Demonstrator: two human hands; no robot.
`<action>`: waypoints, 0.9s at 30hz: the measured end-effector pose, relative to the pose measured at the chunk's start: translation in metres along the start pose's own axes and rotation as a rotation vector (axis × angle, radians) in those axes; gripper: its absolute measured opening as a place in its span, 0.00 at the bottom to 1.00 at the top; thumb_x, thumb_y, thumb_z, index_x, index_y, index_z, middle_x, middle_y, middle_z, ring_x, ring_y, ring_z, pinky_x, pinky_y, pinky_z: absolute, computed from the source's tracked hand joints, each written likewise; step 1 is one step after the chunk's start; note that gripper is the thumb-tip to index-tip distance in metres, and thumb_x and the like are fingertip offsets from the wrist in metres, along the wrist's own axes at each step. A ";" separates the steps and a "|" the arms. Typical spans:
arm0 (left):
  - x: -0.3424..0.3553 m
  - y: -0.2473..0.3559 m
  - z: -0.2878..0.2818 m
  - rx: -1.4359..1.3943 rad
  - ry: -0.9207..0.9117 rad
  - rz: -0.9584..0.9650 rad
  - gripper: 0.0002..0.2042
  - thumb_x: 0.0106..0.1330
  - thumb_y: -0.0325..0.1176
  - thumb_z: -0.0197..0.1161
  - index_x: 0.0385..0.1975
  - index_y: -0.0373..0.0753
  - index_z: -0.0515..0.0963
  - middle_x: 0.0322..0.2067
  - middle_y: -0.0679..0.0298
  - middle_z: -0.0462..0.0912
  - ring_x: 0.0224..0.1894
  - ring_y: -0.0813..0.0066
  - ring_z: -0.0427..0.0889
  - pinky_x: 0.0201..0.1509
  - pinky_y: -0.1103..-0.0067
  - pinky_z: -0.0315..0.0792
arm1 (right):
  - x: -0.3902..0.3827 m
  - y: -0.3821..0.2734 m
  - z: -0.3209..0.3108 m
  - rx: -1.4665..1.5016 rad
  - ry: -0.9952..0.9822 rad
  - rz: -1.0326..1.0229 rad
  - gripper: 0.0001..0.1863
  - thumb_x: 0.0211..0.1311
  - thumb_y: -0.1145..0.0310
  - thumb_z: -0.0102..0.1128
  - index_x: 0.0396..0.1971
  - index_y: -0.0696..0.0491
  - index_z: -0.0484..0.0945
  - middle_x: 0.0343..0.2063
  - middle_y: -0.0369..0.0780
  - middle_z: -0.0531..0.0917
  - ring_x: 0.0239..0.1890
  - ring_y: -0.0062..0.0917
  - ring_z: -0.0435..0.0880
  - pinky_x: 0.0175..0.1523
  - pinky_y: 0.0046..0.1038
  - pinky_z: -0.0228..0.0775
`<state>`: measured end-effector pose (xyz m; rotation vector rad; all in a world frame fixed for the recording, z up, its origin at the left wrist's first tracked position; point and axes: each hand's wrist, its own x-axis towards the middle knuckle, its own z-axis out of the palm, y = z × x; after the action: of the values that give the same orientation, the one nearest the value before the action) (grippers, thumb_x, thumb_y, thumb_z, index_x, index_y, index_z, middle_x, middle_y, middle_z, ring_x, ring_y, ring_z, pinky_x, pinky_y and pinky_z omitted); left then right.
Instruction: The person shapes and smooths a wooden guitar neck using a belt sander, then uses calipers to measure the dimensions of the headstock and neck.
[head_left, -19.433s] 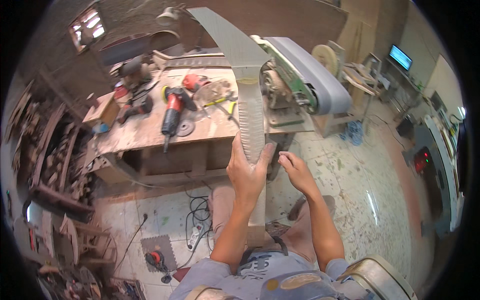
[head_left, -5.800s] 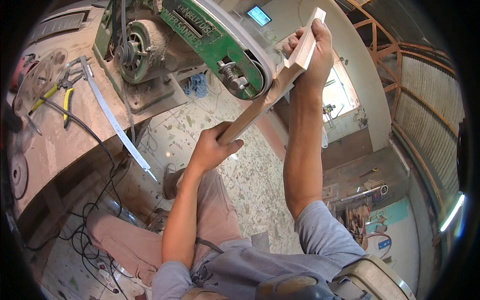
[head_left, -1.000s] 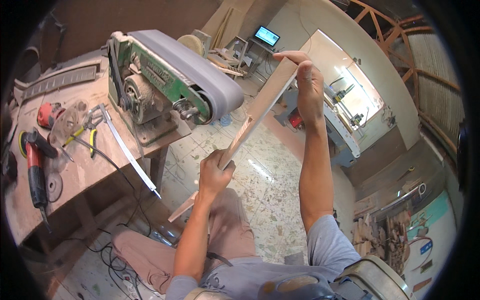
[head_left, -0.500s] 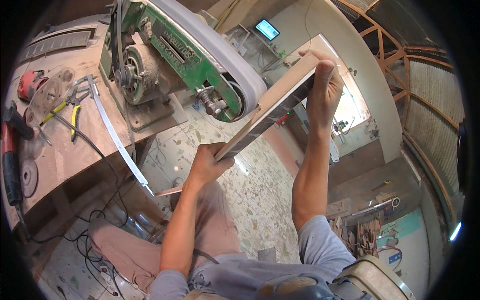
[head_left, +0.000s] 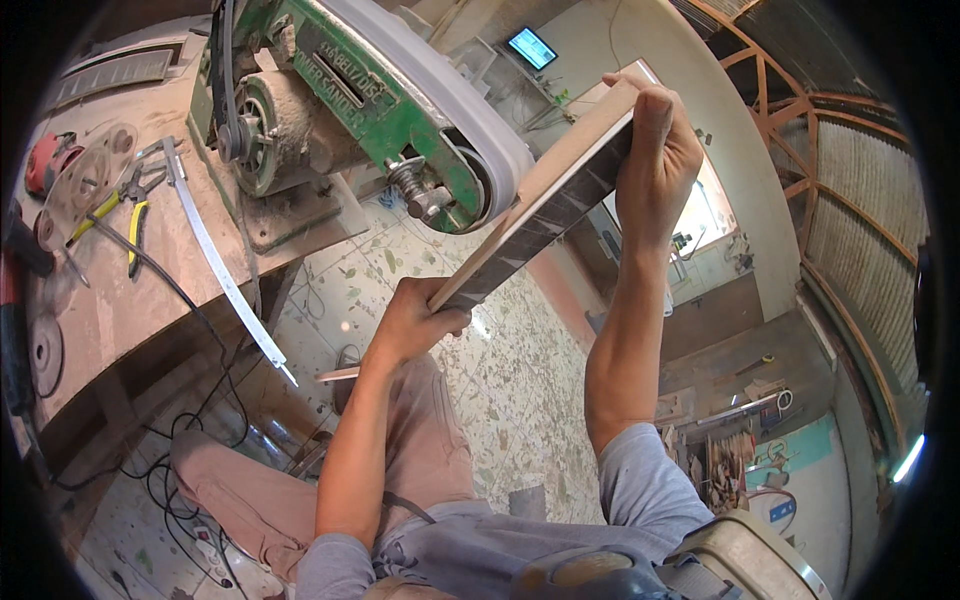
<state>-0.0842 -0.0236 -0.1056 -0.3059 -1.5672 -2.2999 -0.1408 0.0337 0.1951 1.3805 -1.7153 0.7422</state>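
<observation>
A long wooden board (head_left: 545,215) with a dark, streaked side and a pale edge slants across the middle between my hands. Its lower end is in my left hand (head_left: 412,322), fingers closed round it. My right hand (head_left: 660,165) grips the upper end, thumb over the top. Just left of the board is the rounded front end of the grey sanding belt (head_left: 500,150) on a green belt sander (head_left: 370,110). Board and belt appear to meet near the board's middle; whether they press together I cannot tell.
On the dusty workbench (head_left: 130,310) left lie a metal caliper (head_left: 215,250), yellow-handled pliers (head_left: 137,235), a red tool (head_left: 52,160) and a grinding disc (head_left: 46,355). Black cables (head_left: 180,490) tangle on the floor below. A lit screen (head_left: 532,48) stands far back.
Both hands still grip the board, which has shifted slightly, its upper end a little up and right. The sander and bench sit slightly further left in view.
</observation>
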 end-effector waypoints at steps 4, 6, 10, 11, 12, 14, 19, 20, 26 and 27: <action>0.004 0.001 -0.009 -0.052 -0.017 0.000 0.14 0.54 0.24 0.70 0.41 0.26 0.85 0.29 0.57 0.87 0.27 0.74 0.85 0.33 0.76 0.80 | 0.007 0.004 0.001 -0.088 -0.014 -0.082 0.30 0.80 0.43 0.48 0.42 0.55 0.88 0.33 0.35 0.86 0.38 0.16 0.79 0.45 0.20 0.68; 0.002 0.003 -0.008 -0.030 -0.024 0.002 0.15 0.54 0.24 0.70 0.41 0.26 0.85 0.29 0.57 0.87 0.27 0.74 0.85 0.33 0.76 0.79 | 0.006 0.000 0.001 -0.122 -0.014 -0.075 0.29 0.80 0.44 0.48 0.42 0.54 0.88 0.32 0.35 0.86 0.38 0.16 0.80 0.46 0.21 0.69; -0.001 0.017 -0.005 -0.047 -0.016 0.016 0.11 0.55 0.29 0.69 0.33 0.26 0.84 0.22 0.60 0.85 0.25 0.75 0.84 0.32 0.75 0.77 | 0.003 0.002 0.000 -0.122 0.008 -0.084 0.28 0.80 0.45 0.49 0.42 0.54 0.89 0.30 0.33 0.85 0.36 0.15 0.79 0.43 0.20 0.68; -0.001 0.014 -0.004 -0.059 -0.019 0.013 0.11 0.55 0.29 0.69 0.33 0.26 0.84 0.22 0.60 0.85 0.25 0.75 0.84 0.32 0.75 0.77 | 0.003 0.003 0.000 -0.136 0.005 -0.079 0.28 0.80 0.44 0.49 0.42 0.53 0.89 0.29 0.33 0.85 0.35 0.14 0.78 0.42 0.20 0.68; 0.000 0.011 -0.004 -0.068 -0.021 0.012 0.11 0.55 0.28 0.69 0.33 0.26 0.84 0.22 0.60 0.85 0.25 0.76 0.84 0.32 0.75 0.77 | 0.004 0.002 0.000 -0.147 0.006 -0.076 0.28 0.80 0.44 0.49 0.42 0.53 0.89 0.27 0.32 0.84 0.35 0.14 0.78 0.41 0.19 0.67; 0.001 0.007 -0.003 -0.099 -0.029 -0.004 0.11 0.56 0.28 0.69 0.33 0.26 0.84 0.22 0.60 0.85 0.25 0.76 0.84 0.32 0.75 0.77 | 0.004 -0.003 0.000 -0.174 0.000 -0.050 0.28 0.79 0.44 0.50 0.42 0.53 0.89 0.25 0.30 0.82 0.32 0.13 0.76 0.39 0.19 0.65; 0.002 0.005 -0.002 -0.128 -0.073 -0.063 0.10 0.56 0.28 0.71 0.34 0.27 0.84 0.23 0.60 0.85 0.25 0.76 0.84 0.31 0.75 0.77 | 0.003 -0.002 0.000 -0.181 -0.004 -0.014 0.29 0.76 0.42 0.54 0.40 0.55 0.89 0.23 0.31 0.79 0.28 0.16 0.72 0.35 0.21 0.62; 0.003 0.005 -0.002 -0.163 -0.085 -0.067 0.10 0.57 0.28 0.71 0.34 0.27 0.84 0.23 0.61 0.85 0.25 0.76 0.84 0.30 0.76 0.77 | 0.005 -0.004 0.000 -0.176 -0.003 0.006 0.31 0.74 0.40 0.55 0.38 0.56 0.88 0.23 0.35 0.80 0.28 0.19 0.74 0.34 0.24 0.64; 0.001 0.002 0.002 -0.288 -0.128 -0.081 0.10 0.58 0.29 0.72 0.34 0.27 0.84 0.25 0.62 0.85 0.25 0.77 0.83 0.31 0.78 0.77 | 0.006 -0.003 -0.001 -0.259 -0.032 -0.013 0.28 0.76 0.42 0.55 0.41 0.54 0.90 0.19 0.27 0.74 0.26 0.11 0.67 0.33 0.18 0.57; 0.001 0.002 0.001 -0.291 -0.134 -0.079 0.10 0.58 0.29 0.72 0.34 0.27 0.84 0.25 0.63 0.85 0.25 0.77 0.83 0.31 0.78 0.77 | 0.007 -0.004 -0.001 -0.258 -0.039 -0.013 0.28 0.76 0.42 0.56 0.41 0.54 0.90 0.19 0.27 0.74 0.26 0.11 0.67 0.32 0.18 0.58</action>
<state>-0.0844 -0.0230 -0.1030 -0.4865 -1.3213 -2.6202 -0.1378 0.0299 0.2012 1.2333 -1.7622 0.4701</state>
